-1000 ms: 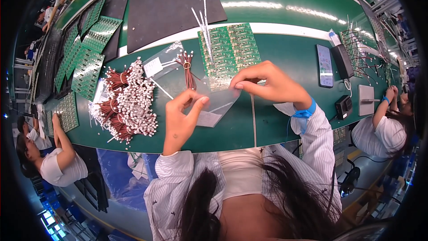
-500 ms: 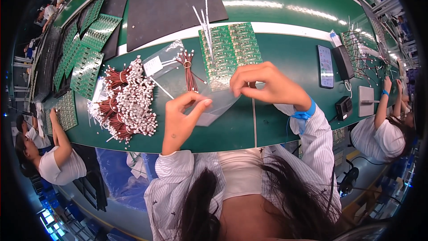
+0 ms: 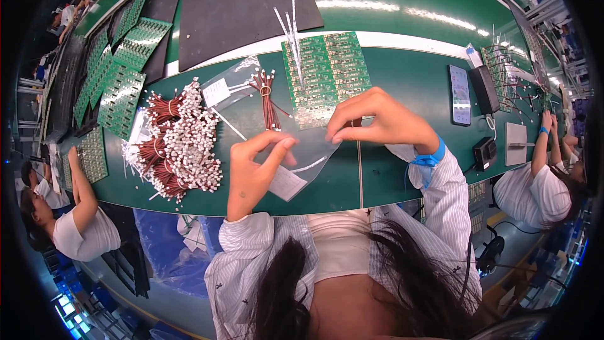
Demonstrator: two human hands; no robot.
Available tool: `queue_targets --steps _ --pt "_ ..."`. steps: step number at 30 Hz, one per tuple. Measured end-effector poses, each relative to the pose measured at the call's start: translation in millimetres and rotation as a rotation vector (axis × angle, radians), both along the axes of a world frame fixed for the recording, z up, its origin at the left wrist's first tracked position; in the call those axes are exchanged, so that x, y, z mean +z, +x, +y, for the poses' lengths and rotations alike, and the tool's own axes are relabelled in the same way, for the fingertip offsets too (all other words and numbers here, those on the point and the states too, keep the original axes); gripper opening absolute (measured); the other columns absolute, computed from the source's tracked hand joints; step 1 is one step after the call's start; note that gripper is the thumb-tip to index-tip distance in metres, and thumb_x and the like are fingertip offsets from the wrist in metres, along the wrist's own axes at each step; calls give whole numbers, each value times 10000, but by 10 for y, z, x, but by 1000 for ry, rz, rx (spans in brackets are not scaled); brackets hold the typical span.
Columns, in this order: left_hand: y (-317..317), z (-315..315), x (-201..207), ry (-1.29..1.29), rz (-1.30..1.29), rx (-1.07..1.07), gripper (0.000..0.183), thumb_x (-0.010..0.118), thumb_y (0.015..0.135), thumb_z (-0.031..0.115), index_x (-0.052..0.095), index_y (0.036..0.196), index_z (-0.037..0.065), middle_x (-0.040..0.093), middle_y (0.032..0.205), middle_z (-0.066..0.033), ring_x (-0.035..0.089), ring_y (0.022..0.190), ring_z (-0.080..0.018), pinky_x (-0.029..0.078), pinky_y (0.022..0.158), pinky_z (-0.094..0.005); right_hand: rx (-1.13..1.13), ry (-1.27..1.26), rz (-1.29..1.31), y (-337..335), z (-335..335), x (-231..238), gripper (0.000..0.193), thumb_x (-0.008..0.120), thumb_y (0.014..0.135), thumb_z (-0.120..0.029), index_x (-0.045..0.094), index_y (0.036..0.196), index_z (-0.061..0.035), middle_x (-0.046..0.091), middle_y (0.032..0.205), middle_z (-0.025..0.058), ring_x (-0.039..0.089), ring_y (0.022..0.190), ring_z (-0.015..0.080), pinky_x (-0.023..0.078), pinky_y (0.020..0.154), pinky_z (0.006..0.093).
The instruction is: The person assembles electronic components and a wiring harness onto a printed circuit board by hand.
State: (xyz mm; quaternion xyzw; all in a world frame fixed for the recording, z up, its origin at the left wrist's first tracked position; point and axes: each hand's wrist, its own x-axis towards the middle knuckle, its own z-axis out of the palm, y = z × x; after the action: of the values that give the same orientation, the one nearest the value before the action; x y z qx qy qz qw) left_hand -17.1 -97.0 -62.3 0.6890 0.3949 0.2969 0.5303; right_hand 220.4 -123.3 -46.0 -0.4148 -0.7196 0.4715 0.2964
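Over the green worktop, a clear plastic bag (image 3: 312,149) hangs stretched between my two hands. A white label (image 3: 287,184) and a thin white strip show at its lower part. My left hand (image 3: 250,175) pinches the bag's left side with thumb and forefinger. At its upper right corner, my right hand (image 3: 384,123), with a blue band on the wrist, is closed on the bag. Just beyond lies a green circuit board panel (image 3: 327,66) with white strips on it. Behind my left hand is a tied bundle of brown wires (image 3: 267,104).
Left of my hands lies a big heap of brown wire bundles (image 3: 185,141) with white connectors. Another labelled clear bag (image 3: 233,85) is beside it. Circuit panels (image 3: 123,101) lean at far left. A phone (image 3: 460,94) and black box (image 3: 485,153) lie right. People work on both sides.
The bag's lower part has swung and turned, so its white label and strip now show below my hands. Both hands keep nearly the same place.
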Motion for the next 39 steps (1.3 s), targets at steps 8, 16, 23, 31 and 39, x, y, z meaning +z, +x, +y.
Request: queue_targets --steps 8,16,23,31,39 --pt "81 -27 90 173 94 35 66 616 789 50 644 819 -2 619 630 -76 569 539 -92 398 478 -226 196 64 -51 -55 22 -95 209 585 813 -87 651 1009 -59 652 814 115 625 734 231 485 670 310" --pt "112 -17 157 368 114 -2 59 659 754 70 654 796 29 620 659 -87 543 492 -160 403 463 -252 168 -80 53 -92 1 -108 228 573 835 -133 618 1041 -47 666 789 78 630 645 177 488 615 280" --pt "113 -6 151 299 63 -111 102 671 741 65 656 835 30 620 652 -62 556 519 -120 414 483 -234 282 -122 72 -118 -1 -92 246 592 816 -126 603 1031 -7 674 730 82 630 610 134 489 584 245" --pt "-193 151 -29 -255 -493 79 702 714 743 329 395 1252 -35 633 866 -140 622 816 -198 490 746 -291 76 -70 170 42 -53 -28 257 605 812 -93 622 1059 -21 684 789 88 653 726 122 497 665 224" --pt "27 -68 -20 -389 -656 -27 653 625 815 322 356 1233 -101 546 1080 -279 616 887 -295 544 720 -403 3 -193 366 -120 -68 -53 284 544 841 -74 597 1119 -52 676 801 66 597 649 89 492 618 214"
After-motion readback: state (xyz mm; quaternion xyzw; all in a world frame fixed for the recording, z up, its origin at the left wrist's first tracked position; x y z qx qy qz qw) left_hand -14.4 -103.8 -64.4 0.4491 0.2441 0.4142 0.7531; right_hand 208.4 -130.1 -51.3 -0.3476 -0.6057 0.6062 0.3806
